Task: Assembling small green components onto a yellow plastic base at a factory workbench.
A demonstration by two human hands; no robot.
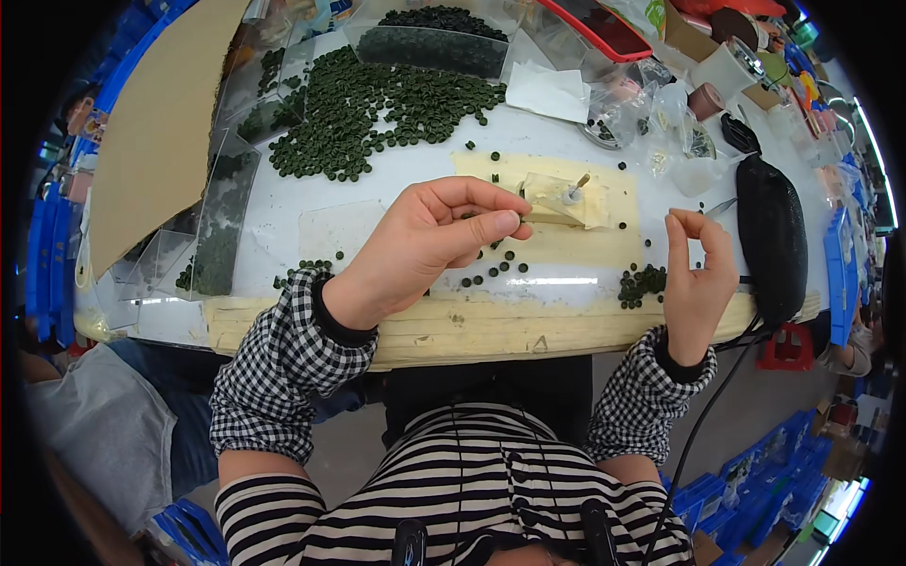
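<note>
Above the middle of the table, my left hand [436,229] is closed in a pinch on a small dark green round piece, mostly hidden by thumb and forefinger. Just beyond those fingertips stands a small block wrapped in cream tape [552,203], with a white-collared upright brown pin [578,187] on it. My right hand [699,274] is raised to the right of the block, thumb and forefinger tips together; anything between them is too small to make out. Several loose dark green pieces [493,273] lie below my left hand, and a little pile [642,285] sits beside my right hand.
A large spread of green pieces [340,113] covers the far left, beside clear trays [226,222] and cardboard [156,132]. Toward the back are white tissue [547,91] and a red-edged phone [604,30]. A black padded thing [774,236] lies at right.
</note>
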